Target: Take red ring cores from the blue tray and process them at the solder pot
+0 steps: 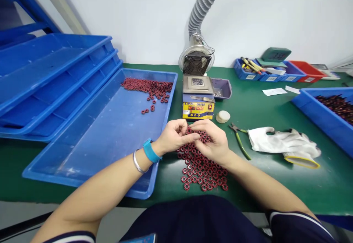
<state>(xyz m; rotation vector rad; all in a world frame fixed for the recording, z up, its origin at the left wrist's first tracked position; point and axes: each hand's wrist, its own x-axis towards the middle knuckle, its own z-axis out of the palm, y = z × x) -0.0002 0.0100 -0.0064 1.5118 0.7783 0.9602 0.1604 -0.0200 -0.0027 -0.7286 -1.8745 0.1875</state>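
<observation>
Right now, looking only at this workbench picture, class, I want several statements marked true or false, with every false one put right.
1. The bare left hand and bare right hand are close together over a pile of red, toothed ring parts. True.
2. A silver metal bangle circles the right wrist. False: it is on the left wrist, beside a turquoise wristband.
3. White fabric gloves lie to the right of the green-handled cutters. True.
4. A grey ribbed hose comes down over the stacked blue trays. False: it comes down behind a yellow-and-blue box-shaped device.
5. The large rectangular blue plastic tray beside the left arm holds red rings at its far end. True.
</observation>
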